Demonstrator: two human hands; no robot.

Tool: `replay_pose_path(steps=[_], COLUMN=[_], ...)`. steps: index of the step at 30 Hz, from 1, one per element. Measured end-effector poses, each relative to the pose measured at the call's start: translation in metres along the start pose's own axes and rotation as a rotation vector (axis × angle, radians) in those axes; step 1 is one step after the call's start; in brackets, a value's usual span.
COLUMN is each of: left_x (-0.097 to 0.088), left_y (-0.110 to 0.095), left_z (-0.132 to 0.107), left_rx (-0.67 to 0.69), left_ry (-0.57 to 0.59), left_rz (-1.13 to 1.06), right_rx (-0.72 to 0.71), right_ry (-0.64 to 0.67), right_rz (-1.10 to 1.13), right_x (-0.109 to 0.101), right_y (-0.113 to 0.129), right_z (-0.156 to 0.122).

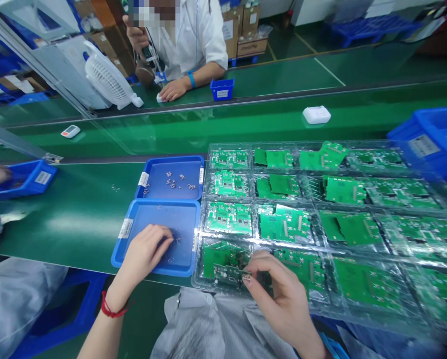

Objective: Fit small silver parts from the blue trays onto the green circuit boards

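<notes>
My left hand reaches into the near blue tray, its fingers curled down onto tiny metal parts at the tray's middle. My right hand pinches the edge of a green circuit board lying in the nearest left pocket of a clear plastic tray. That clear tray holds several green boards in rows. A second blue tray behind the first holds several small metal parts.
A green conveyor belt runs across behind the trays, carrying a white device and a small white-red item. A person in white sits opposite beside a white fan. Blue bins stand at right and left.
</notes>
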State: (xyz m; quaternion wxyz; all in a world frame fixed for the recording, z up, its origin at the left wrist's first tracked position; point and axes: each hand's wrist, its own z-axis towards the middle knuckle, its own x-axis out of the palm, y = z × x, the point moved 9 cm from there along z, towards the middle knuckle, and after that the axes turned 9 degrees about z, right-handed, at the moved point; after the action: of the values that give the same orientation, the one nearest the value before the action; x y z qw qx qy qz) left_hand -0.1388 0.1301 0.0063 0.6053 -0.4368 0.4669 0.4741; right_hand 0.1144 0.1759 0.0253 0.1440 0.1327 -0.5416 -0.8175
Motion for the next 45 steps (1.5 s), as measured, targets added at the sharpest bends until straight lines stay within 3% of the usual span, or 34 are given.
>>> replay_pose_path(steps=[3,12,23,26,29,33,35,38,41,43,45], left_x=[-0.002,0.017,-0.009,-0.014,-0.021,-0.011,-0.007,-0.007,-0.012,-0.019,-0.029], left_y=[0.0,-0.01,0.002,-0.005,-0.028,-0.082,-0.102,-0.107,-0.103,-0.102,-0.104], left_z=[-0.003,0.006,0.017,0.017,0.017,0.025,0.03,0.035,0.033,0.03,0.025], left_rx=[0.005,0.092,-0.094,-0.158,-0.2,-0.189,-0.206,-0.261,-0.278,-0.253,-0.194], left_ry=[0.012,0.006,-0.191,-0.231,-0.23,-0.018,0.009,-0.12,-0.275,-0.361,-0.462], left_rz=[-0.01,0.087,0.073,-0.053,-0.263,-0.947,-1.131,-1.165,-1.016,-0.891,-0.761], right_rx=[0.004,0.028,0.047,0.07,0.083,0.062,0.047,0.014,-0.092,-0.174,-0.137], right_ry=[0.004,0.002,-0.011,-0.053,-0.131,-0.188,-0.208,-0.242,-0.272,-0.235,-0.148], right_rz=[0.013,0.026,0.027,0.017,-0.006,-0.042,-0.068,-0.119,-0.175,-0.194,-0.145], right_x=[0.001,0.001,0.0,-0.002,-0.007,-0.008,-0.007,-0.008,-0.009,-0.006,0.002], right_y=[-0.001,-0.005,-0.004,-0.006,-0.007,-0.005,-0.003,0.0,0.014,0.027,0.03], right_z=[0.0,-0.001,0.0,-0.001,-0.002,-0.001,-0.001,-0.002,-0.004,-0.002,0.003])
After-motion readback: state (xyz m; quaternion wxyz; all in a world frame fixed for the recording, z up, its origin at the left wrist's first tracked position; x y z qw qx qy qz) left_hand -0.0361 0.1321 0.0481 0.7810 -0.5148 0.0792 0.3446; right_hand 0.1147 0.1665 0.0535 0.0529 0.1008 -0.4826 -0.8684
